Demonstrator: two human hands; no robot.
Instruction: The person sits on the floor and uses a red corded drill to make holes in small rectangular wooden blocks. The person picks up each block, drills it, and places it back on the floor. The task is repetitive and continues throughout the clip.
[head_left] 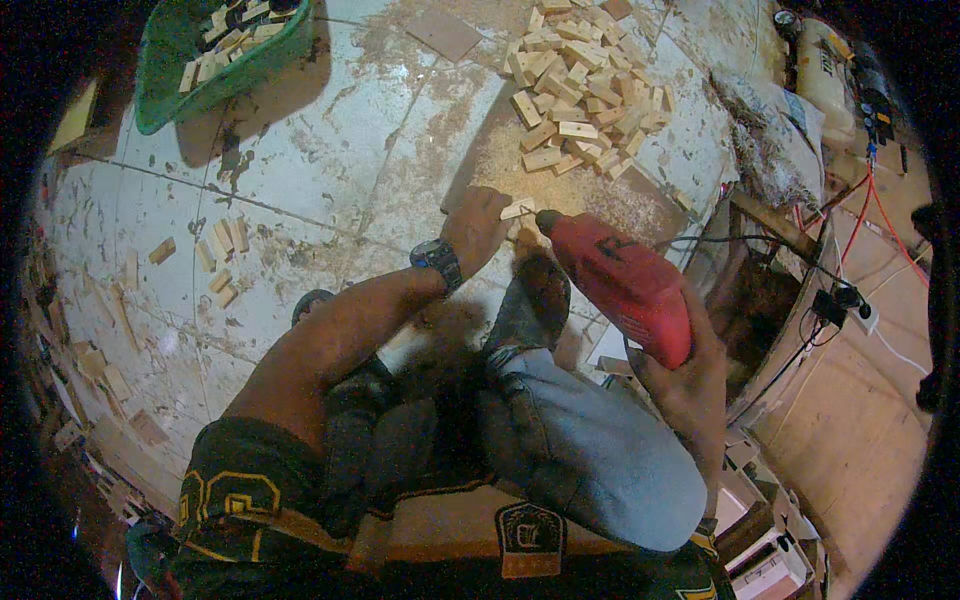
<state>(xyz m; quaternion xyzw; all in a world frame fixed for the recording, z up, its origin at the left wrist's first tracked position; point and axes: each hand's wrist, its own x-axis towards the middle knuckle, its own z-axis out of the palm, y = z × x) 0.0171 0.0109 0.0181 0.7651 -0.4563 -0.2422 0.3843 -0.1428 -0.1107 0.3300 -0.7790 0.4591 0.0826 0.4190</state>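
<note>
Your left hand [478, 226] pinches one small wooden block [516, 208] by its near end, out over the floor between you and the heap. Your right hand [703, 338] is wrapped around the red power drill [620, 272], though its body hides most of your fingers. The chuck [546, 220] sits right by the block; whether the bit is biting into the wood, you can't tell from here.

The work looks well under way: sawdust [560, 190] lies around the large block pile [572, 88] ahead of you, which suggests many pieces are drilled. More blocks lie in the green tub [158, 85] and loose on the tiles to your left [222, 242]. Which group is finished and which waits isn't clear, so at least the held piece seems left to complete.
</note>
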